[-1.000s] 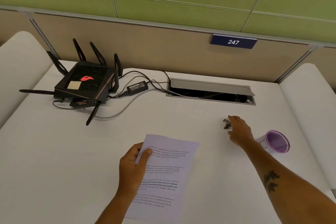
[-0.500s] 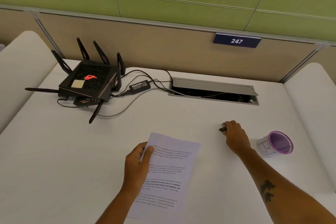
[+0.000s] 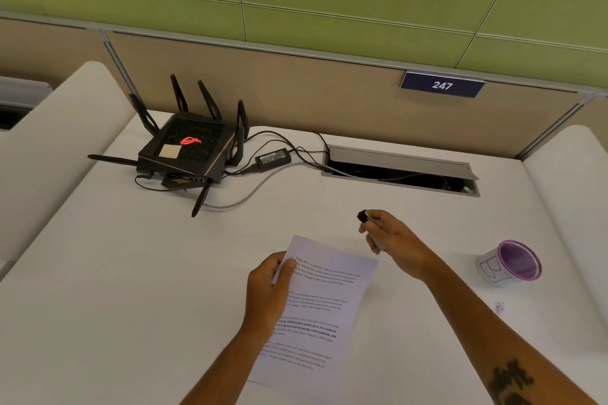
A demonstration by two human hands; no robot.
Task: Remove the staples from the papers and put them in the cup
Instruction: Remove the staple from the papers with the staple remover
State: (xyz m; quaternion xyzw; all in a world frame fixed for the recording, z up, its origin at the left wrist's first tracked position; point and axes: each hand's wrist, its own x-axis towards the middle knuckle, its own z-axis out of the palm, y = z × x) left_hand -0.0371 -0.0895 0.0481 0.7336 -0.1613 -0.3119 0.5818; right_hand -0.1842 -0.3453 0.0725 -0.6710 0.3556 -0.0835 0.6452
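Papers pinched in left hand grip, right hand grip closed on staple remover, cup nearby

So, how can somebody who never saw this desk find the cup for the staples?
Start at the white desk and look toward its right edge, beyond the right hand. The cup lies there alone, tipped with its mouth toward the camera. Its purple rim and inside, and the dark marker strokes on its white wall, set it apart.
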